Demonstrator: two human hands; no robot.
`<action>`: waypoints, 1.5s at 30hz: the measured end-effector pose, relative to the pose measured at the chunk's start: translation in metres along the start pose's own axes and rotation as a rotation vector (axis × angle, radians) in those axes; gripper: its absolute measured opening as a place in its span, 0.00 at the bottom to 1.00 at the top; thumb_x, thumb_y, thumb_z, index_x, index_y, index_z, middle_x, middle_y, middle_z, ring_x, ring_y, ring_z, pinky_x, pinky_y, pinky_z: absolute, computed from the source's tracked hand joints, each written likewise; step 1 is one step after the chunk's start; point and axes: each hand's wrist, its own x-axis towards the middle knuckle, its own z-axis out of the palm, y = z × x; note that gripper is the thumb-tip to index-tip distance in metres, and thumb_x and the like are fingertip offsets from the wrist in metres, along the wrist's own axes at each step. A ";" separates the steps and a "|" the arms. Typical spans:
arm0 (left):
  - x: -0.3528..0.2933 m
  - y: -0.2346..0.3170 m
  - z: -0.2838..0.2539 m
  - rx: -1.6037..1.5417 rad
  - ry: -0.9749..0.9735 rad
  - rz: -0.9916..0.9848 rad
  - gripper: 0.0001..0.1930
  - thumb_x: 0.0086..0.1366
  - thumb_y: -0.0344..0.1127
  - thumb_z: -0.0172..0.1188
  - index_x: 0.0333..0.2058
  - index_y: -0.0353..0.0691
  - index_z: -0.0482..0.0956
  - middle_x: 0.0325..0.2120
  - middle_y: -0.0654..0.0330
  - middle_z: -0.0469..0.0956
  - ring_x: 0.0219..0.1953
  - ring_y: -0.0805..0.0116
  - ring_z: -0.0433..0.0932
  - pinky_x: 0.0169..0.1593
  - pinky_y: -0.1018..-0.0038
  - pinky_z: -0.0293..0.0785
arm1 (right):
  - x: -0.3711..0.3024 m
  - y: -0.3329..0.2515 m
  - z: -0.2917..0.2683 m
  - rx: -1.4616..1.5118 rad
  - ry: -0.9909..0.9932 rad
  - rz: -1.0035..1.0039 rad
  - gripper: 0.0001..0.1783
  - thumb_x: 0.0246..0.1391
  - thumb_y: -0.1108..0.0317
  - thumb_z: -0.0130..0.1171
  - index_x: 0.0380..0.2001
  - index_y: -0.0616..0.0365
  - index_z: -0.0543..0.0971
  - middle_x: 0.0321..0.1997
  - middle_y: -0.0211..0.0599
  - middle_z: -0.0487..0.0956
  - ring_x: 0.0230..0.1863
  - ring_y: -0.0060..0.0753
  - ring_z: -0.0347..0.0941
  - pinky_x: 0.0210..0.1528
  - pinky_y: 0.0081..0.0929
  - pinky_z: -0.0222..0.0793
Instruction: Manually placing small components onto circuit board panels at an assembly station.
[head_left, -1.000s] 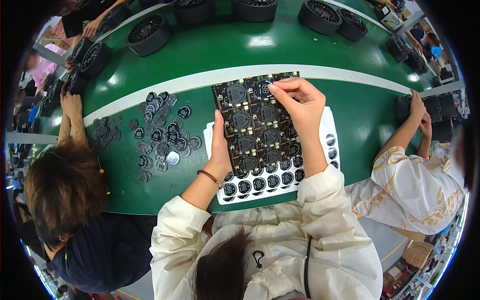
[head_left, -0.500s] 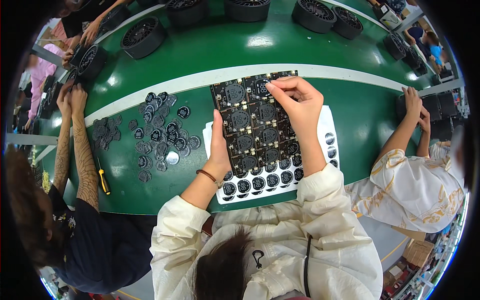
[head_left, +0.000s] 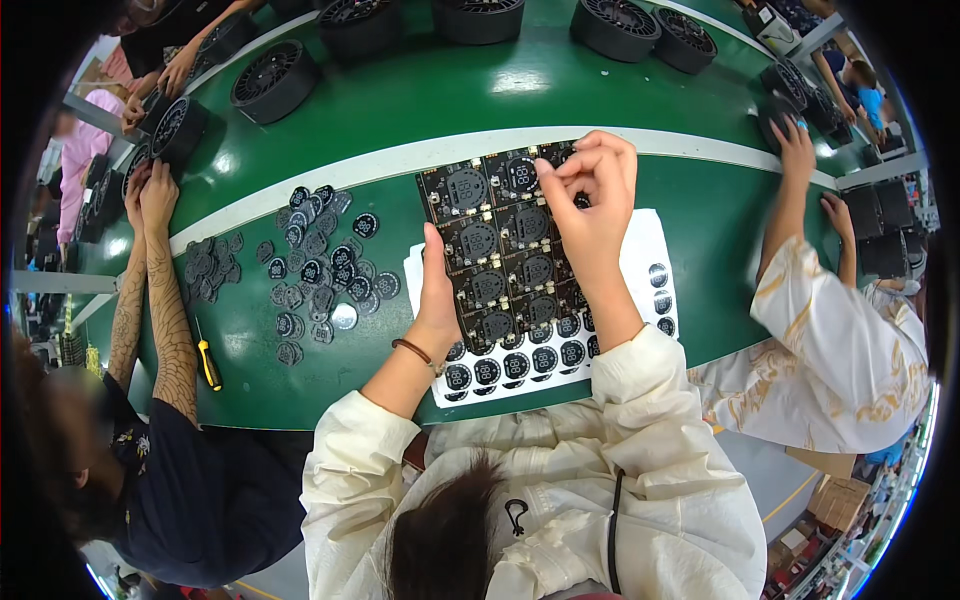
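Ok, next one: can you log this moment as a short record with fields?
Left hand: holding the black circuit-board panel by its left edge
Right hand: fingertips by a white-marked disc near the panel's far end; contact unclear
Partly behind panel: white sheet with round black stickers
Left of panel: scattered dark discs
Further left: yellow-and-black screwdriver, co-worker's tattooed arms
Far side: black wheels

Circuit board (head_left: 505, 248) (partly hidden)
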 end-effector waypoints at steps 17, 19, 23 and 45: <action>0.005 0.004 -0.009 -0.167 0.091 0.003 0.34 0.61 0.65 0.38 0.54 0.41 0.65 0.48 0.55 0.71 0.47 0.59 0.73 0.50 0.61 0.71 | -0.061 0.004 -0.105 -0.558 -0.393 0.159 0.18 0.43 0.77 0.60 0.42 0.61 0.74 0.49 0.44 0.69 0.48 0.40 0.69 0.48 0.24 0.67; 0.006 0.002 -0.009 -0.178 0.086 0.006 0.34 0.62 0.64 0.39 0.54 0.42 0.65 0.47 0.55 0.71 0.46 0.59 0.73 0.50 0.61 0.71 | -0.066 0.006 -0.107 -0.551 -0.391 0.163 0.19 0.43 0.77 0.60 0.42 0.62 0.73 0.49 0.44 0.69 0.49 0.41 0.69 0.48 0.24 0.67; 0.008 0.001 -0.006 -0.163 0.079 0.039 0.33 0.62 0.64 0.38 0.50 0.41 0.69 0.43 0.57 0.74 0.42 0.61 0.75 0.46 0.63 0.74 | -0.072 0.008 -0.105 -0.519 -0.350 0.190 0.21 0.41 0.77 0.62 0.43 0.63 0.73 0.49 0.45 0.69 0.51 0.43 0.67 0.49 0.26 0.67; 0.004 0.003 -0.003 -0.085 0.098 0.059 0.34 0.63 0.64 0.36 0.54 0.41 0.65 0.47 0.54 0.71 0.46 0.59 0.74 0.49 0.62 0.72 | -0.059 -0.016 -0.098 0.164 -0.109 0.346 0.07 0.45 0.80 0.61 0.31 0.64 0.77 0.35 0.34 0.76 0.37 0.23 0.72 0.39 0.18 0.68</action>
